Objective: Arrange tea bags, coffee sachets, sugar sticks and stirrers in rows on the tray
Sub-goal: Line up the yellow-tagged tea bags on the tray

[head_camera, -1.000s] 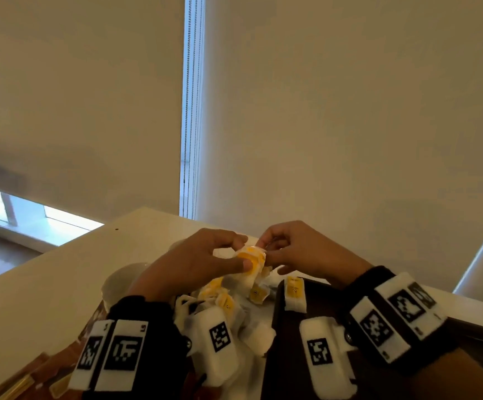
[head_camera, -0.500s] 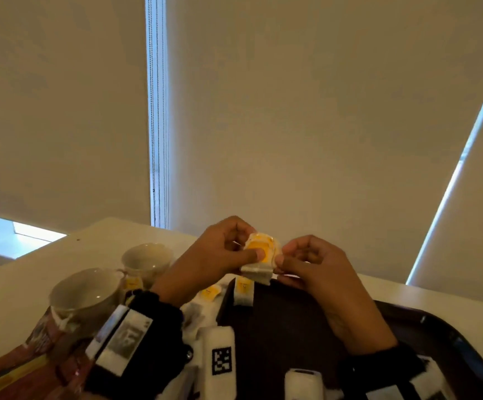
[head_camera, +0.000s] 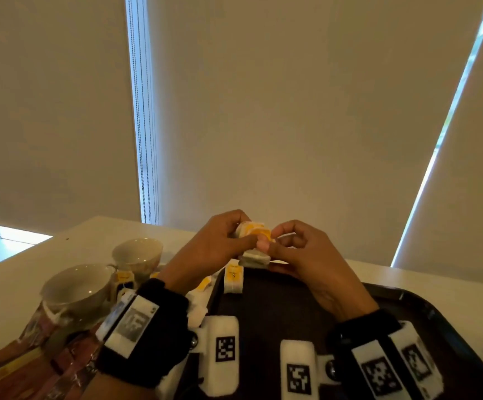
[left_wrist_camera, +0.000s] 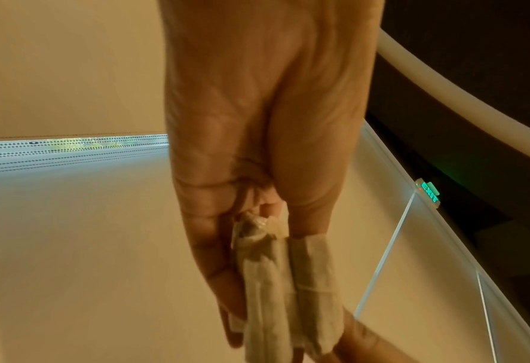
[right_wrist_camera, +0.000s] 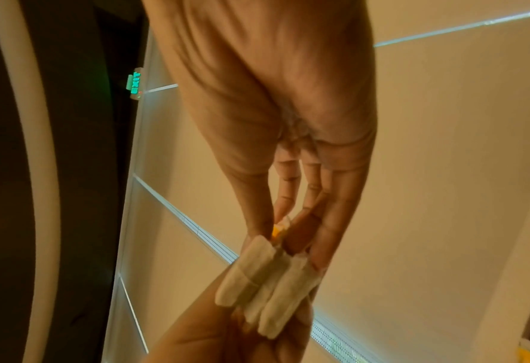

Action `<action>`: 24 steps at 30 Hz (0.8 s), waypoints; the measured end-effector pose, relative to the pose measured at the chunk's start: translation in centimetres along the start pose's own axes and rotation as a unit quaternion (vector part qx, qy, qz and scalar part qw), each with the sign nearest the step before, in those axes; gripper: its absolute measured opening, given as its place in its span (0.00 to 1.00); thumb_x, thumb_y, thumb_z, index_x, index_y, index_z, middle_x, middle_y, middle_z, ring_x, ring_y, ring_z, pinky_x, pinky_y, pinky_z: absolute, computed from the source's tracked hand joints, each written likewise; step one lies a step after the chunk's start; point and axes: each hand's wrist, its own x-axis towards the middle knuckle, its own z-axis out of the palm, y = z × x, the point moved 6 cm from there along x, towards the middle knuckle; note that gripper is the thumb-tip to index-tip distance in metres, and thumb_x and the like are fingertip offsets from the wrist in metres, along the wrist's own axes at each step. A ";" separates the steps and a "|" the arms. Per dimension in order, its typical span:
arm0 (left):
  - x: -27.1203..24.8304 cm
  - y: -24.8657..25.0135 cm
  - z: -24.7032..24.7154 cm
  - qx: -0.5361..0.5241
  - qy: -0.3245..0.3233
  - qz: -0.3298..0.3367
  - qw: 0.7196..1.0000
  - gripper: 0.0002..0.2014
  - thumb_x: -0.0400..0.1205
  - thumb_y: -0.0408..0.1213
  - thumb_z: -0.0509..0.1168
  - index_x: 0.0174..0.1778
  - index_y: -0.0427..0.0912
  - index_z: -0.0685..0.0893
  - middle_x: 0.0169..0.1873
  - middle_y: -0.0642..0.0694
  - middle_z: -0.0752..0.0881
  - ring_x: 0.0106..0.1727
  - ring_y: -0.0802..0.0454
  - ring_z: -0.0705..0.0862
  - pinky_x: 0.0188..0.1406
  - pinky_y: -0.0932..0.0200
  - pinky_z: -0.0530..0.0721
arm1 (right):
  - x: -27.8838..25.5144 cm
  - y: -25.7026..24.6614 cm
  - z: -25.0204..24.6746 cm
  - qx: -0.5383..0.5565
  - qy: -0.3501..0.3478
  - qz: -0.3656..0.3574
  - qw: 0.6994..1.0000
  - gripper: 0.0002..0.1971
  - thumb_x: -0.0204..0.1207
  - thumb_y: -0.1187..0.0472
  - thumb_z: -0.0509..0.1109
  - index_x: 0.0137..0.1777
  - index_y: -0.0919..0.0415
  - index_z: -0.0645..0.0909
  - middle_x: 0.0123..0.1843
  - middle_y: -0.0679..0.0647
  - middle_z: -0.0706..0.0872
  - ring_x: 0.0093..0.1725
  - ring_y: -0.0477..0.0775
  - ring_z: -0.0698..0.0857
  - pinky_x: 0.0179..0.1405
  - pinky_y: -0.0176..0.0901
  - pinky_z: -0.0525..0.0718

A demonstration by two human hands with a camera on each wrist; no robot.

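Centre of the head view: my left hand [head_camera: 217, 249] and right hand [head_camera: 301, 255] both pinch a small stack of tea bags [head_camera: 253, 241], yellow tags up, held above the far edge of the dark tray [head_camera: 425, 307]. One tea bag [head_camera: 233, 277] lies at the tray's upper-left corner. Two cups [head_camera: 136, 254] sit lower left on the table [head_camera: 18, 272].

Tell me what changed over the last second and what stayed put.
Mostly the view shifted: the head camera swung left, bringing the two cups into view. The left hand and right hand still pinch the bunch of tea bags over the tray's far edge. One tea bag stayed lying on the tray.
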 end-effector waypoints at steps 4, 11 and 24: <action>-0.2 -0.2 -0.3 -0.070 -0.031 -0.027 0.997 0.09 0.78 0.39 0.69 0.47 0.36 0.82 0.38 0.41 0.85 0.39 0.54 0.85 0.44 0.56 0.87 | 0.2 0.1 0.4 0.036 -0.011 0.004 0.999 0.07 0.68 0.67 0.75 0.44 0.65 0.81 0.35 0.57 0.86 0.36 0.49 0.89 0.35 0.37 0.87; -1.5 -0.2 -0.2 -0.230 -0.119 -0.111 0.960 0.14 0.86 0.39 0.57 0.57 0.36 0.84 0.48 0.37 0.89 0.50 0.43 0.89 0.45 0.48 0.90 | 0.2 -0.2 0.8 0.043 -0.021 0.021 0.999 0.06 0.73 0.73 0.70 0.47 0.64 0.81 0.38 0.59 0.88 0.36 0.50 0.88 0.34 0.37 0.86; -1.2 -0.2 -1.3 -0.189 -0.072 -0.108 0.973 0.10 0.87 0.32 0.56 0.55 0.34 0.82 0.43 0.36 0.87 0.42 0.46 0.90 0.43 0.50 0.90 | 0.4 0.0 -0.2 0.038 -0.016 0.031 0.999 0.06 0.73 0.69 0.71 0.48 0.64 0.82 0.44 0.60 0.89 0.43 0.53 0.90 0.42 0.46 0.90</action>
